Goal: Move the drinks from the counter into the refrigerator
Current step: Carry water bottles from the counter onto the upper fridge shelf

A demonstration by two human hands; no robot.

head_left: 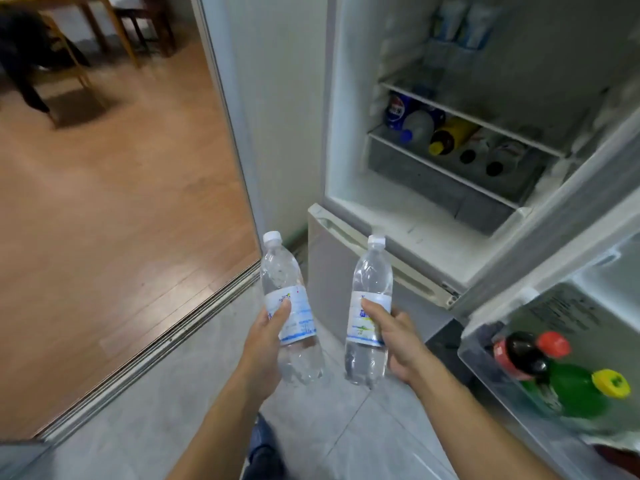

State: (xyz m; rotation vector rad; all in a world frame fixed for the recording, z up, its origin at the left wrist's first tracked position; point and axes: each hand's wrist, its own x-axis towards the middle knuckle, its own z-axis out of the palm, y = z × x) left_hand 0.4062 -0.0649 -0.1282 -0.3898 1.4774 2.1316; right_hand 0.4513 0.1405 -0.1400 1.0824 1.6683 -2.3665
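Note:
I stand in front of the open refrigerator (pixel 346 133). My left hand (pixel 265 344) grips a clear water bottle (pixel 282 278) with a white cap and a white-blue label. My right hand (pixel 398 341) grips a second, similar water bottle (pixel 370 271). Both bottles are upright, side by side, below and left of the fridge opening. On the lower shelf (pixel 460 171) lie several drinks: a blue cola can (pixel 398 109), a clear bottle and a yellow-capped bottle (pixel 446 136). Two blurred bottles stand on the upper shelf (pixel 460 26).
The open fridge door (pixel 568 216) swings out at right; its bin (pixel 485 372) holds a red-capped dark bottle (pixel 523 351) and a green yellow-capped bottle (pixel 581 386). The closed lower drawer (pixel 332 265) sits below the opening. Sliding-door track (pixel 156 344) and wooden floor lie left, with chairs far back.

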